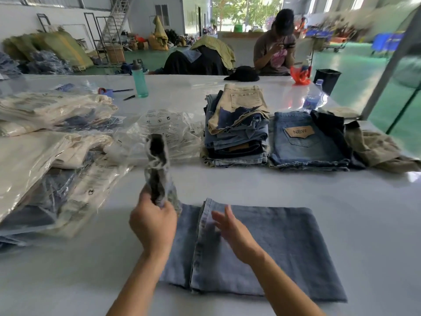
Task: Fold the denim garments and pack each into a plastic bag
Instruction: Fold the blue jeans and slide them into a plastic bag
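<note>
The folded denim garment [262, 252] is lying flat on the white table [341, 190], directly in front of you. Your left hand [152, 222] is gripping a bunched plastic bag [157, 165], holding it upright above the garment's left edge; something dark is showing through the bag, too blurred to identify. Your right hand [230, 231] is hovering over the denim, fingers straight and spread, holding nothing; contact unclear. Beyond, a stack of folded jeans [237, 133] is sitting mid-table. Bagged garments [45, 156] are lying left, partly cut off.
</note>
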Demonstrator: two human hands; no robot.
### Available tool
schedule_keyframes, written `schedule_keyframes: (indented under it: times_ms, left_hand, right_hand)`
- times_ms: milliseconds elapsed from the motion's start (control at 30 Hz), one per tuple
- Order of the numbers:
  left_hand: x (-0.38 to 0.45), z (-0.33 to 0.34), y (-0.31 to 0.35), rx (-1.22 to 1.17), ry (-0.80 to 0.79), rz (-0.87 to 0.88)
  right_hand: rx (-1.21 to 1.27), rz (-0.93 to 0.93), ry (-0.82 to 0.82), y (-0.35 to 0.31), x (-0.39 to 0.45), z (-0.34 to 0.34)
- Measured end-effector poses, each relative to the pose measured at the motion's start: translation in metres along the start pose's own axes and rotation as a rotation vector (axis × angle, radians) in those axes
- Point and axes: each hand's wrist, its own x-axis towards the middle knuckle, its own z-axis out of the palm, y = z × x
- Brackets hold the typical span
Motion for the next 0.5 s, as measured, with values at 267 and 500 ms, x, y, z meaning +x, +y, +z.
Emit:
schedule_keyframes:
  times_ms: [267, 500]
  left_hand:
    - [-0.133, 0.039, 0.039, 0.244, -0.936, 1.018]
    - [-0.106, 0.058, -0.001, 0.228, -0.774, 0.62]
  right_hand:
    - [0.263, -0.013, 0.217, -0.041, -0.053, -0.117]
    - [0.24, -0.121, 0.376, -0.024, -0.079, -0.173]
